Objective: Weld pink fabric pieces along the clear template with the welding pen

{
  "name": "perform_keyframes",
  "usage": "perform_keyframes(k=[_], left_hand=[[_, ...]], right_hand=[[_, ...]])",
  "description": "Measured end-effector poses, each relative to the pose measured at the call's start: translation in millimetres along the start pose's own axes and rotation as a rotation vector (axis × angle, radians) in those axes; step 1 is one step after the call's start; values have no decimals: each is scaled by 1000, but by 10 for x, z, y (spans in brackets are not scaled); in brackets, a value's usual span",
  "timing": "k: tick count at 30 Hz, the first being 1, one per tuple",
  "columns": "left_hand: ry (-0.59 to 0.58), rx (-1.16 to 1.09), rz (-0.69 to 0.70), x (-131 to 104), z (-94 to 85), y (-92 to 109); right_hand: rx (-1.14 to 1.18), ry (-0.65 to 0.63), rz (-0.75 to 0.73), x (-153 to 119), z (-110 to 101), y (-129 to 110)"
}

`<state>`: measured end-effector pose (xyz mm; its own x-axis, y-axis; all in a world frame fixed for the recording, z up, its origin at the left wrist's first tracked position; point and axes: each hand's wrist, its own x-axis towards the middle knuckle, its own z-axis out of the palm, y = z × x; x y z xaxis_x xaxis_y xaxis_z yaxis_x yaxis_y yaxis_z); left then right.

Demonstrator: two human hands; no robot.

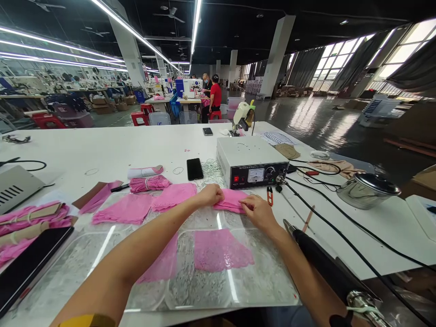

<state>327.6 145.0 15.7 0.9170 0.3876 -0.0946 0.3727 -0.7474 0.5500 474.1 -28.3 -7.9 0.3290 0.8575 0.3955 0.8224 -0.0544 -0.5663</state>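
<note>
A small stack of pink fabric pieces (230, 200) lies between my hands, in front of the control box. My left hand (211, 195) is closed at the stack's left end. At its right end my right hand (258, 210) pinches the fabric edge between thumb and fingers. Nearer me, a single pink lace-edged piece (221, 250) lies flat on the clear plastic sheet (190, 290). Another pink piece (161, 261) is partly hidden under my left forearm. Two more pink stacks, a left one (124, 209) and a middle one (173, 196), rest beyond that arm.
A white control box (254, 156) with cables stands behind the stack. Beside it are orange snips (270, 196), a black phone (195, 169) and a steel pot (368, 188). A black handheld tool (320, 254) lies along my right forearm. Tied pink bundles (34, 220) sit left.
</note>
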Motion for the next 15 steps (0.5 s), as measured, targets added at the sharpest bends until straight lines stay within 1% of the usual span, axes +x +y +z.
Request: perform_keyframes(k=[4,8,11,15], left_hand=[[-8,-23,-10,-5,-3,16],[-11,-46,-11,-30,-47,51],[-8,-61,-3,-47,-143,99],[-13,-65,8,-124,-329,186]], right_hand=[[-60,-6,-51,12,48,-39],[-121,20,-86,25,97,-54],[-160,61,-108,49,104,-19],[-185,140,-123,63,49,55]])
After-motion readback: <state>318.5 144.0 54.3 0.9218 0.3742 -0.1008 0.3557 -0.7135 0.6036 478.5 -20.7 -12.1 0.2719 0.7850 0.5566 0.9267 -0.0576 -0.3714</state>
